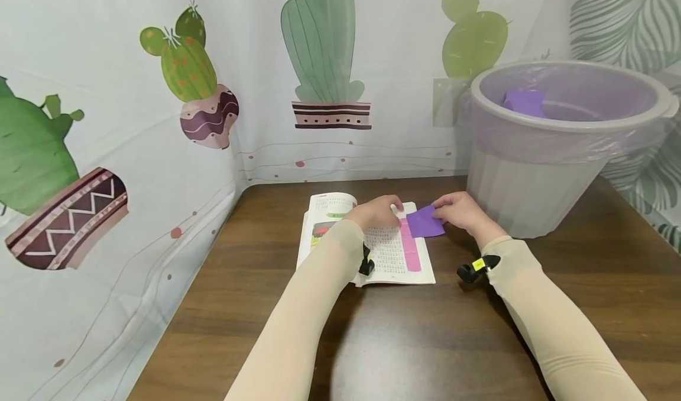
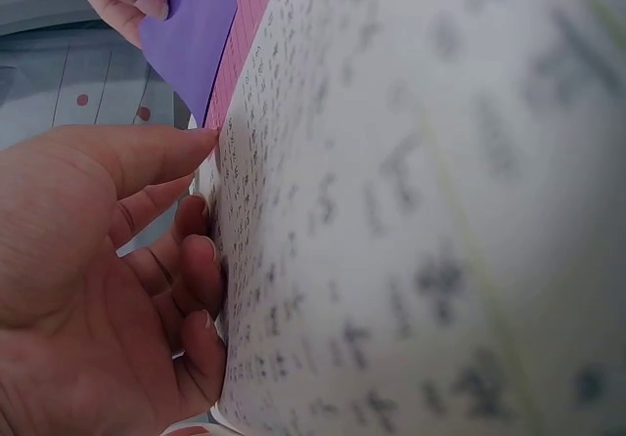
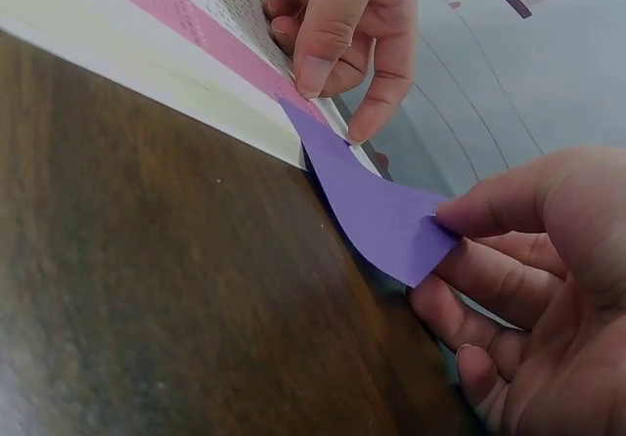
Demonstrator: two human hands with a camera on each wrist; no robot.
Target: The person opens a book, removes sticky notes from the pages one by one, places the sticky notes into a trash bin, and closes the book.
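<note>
An open book [image 1: 393,253] lies on the table, its right-hand page printed with text and a pink strip [image 1: 409,247] near the outer edge. Between thumb and fingers my right hand [image 1: 461,212] pinches the outer end of a purple sticky note [image 1: 425,222]. The note's other end lies over the top of the pink strip, and the paper bends up off the page, as the right wrist view shows. My left hand [image 1: 376,212] rests on the upper part of the page, fingers loosely bent, with thumb tip [image 3: 313,76] and a finger close by the note's stuck end.
At the back right stands a grey bin [image 1: 521,182] lined with a clear bag; a purple piece [image 1: 525,102] shows inside it. A cactus-print curtain [image 1: 330,146] hangs behind and left of the brown wooden table [image 1: 255,306].
</note>
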